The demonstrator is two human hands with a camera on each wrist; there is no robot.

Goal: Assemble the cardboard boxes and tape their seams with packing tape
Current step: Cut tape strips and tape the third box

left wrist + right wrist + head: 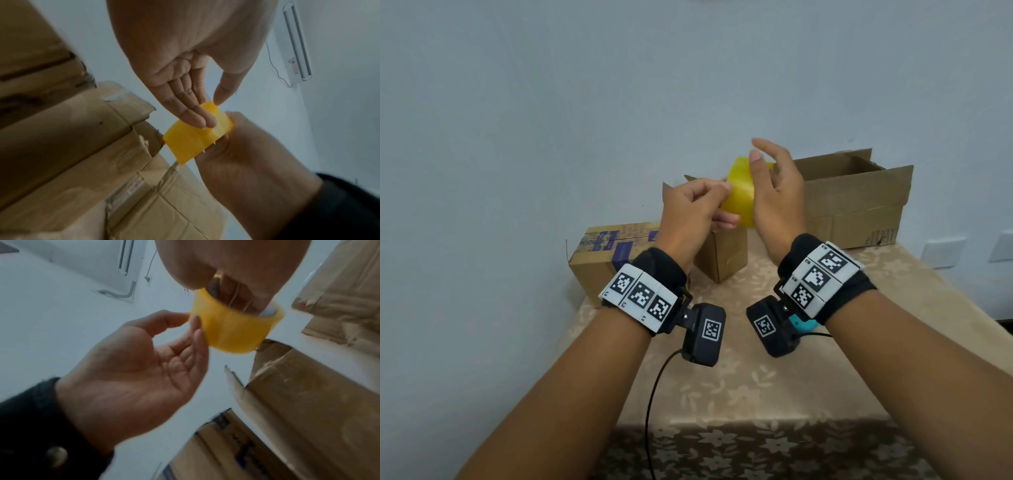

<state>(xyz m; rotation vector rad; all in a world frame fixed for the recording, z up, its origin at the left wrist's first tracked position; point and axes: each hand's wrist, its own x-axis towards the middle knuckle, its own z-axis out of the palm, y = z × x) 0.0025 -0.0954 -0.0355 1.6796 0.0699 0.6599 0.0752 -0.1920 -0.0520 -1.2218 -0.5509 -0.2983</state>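
Note:
A yellow packing tape roll (739, 197) is held up in the air above a small open cardboard box (722, 255). My right hand (768, 174) grips the roll; in the right wrist view its fingers (236, 288) reach into the core of the roll (232, 327). My left hand (724, 192) pinches the roll's left edge between thumb and fingertips. In the left wrist view the left fingers (202, 120) lie on the roll's outer face (193, 142) and the thumb touches its rim. I see no loose tape end.
A closed box with blue print (602, 253) lies at the left, and a large open box (852, 202) stands at the back right. All rest on a table with a beige floral cloth (756, 383) against a pale wall. A black cable (654, 404) hangs from my left wrist.

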